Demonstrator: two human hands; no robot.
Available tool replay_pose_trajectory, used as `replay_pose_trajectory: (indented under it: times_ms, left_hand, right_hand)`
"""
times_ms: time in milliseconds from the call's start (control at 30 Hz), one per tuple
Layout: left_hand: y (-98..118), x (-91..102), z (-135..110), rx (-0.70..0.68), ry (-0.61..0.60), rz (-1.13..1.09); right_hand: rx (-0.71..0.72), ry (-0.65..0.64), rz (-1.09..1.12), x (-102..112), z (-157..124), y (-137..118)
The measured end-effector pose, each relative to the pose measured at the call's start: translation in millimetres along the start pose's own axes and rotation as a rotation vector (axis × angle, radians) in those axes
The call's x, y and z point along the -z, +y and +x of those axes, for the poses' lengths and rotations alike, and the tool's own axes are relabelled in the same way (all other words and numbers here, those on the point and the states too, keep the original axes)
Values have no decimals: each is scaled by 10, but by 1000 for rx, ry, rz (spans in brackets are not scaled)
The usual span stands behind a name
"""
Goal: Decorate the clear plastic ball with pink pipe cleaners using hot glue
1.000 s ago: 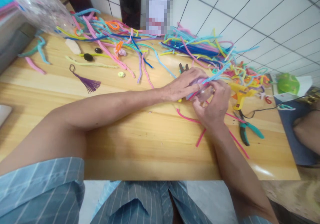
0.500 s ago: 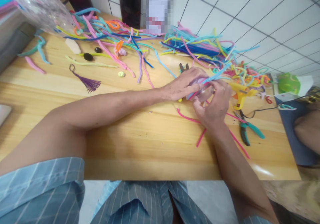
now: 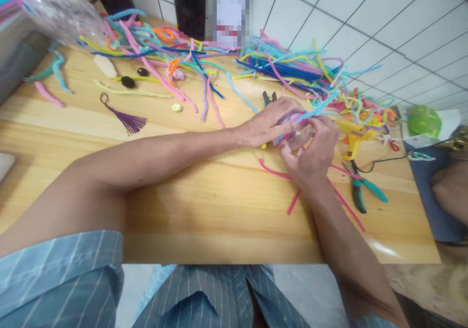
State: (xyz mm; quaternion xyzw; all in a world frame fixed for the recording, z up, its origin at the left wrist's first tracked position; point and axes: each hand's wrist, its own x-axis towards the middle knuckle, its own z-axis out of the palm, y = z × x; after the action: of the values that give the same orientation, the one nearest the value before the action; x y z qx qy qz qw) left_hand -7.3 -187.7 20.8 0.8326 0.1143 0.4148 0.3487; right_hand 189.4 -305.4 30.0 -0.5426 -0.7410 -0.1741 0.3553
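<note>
Both hands meet over the wooden table around a rounded clear plastic piece (image 3: 302,135) with a purplish part; its exact kind is hard to make out. My left hand (image 3: 272,123) lies over its left side, fingers bent onto it. Curled around the right side is my right hand (image 3: 316,147), thumb pressed in near the bottom. Light blue pipe cleaners (image 3: 321,105) stick out from between the hands toward the upper right. Below my right wrist, pink pipe cleaners (image 3: 274,168) lie crossed on the table. Dark tool tips (image 3: 269,97) show just behind my left hand.
Teal-handled pliers (image 3: 361,191) and a yellow glue gun (image 3: 353,135) with a black cord lie to the right. Heaps of coloured pipe cleaners (image 3: 288,69) line the wall. A purple tassel (image 3: 127,118) lies left. Another person's arm (image 3: 451,191) rests at far right.
</note>
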Motion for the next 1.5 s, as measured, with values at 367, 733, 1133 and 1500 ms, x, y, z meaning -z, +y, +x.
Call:
replay_pose_trajectory:
  times_ms: [367,733,1133,1500]
  left_hand:
    - [-69,-16,-5,-35,47,-53]
    - [-94,-22,-5,-51,48,-38]
    - [16,-8,-13,-27,7,15]
    - [-33,-48,-42,-9,32,10]
  right_hand:
    - [1,-32,30,-9,-6,39]
    - [40,3,33,22,19,39]
    - [-37,-24,61,14,3,8]
    - [95,84,-30,6,9,1]
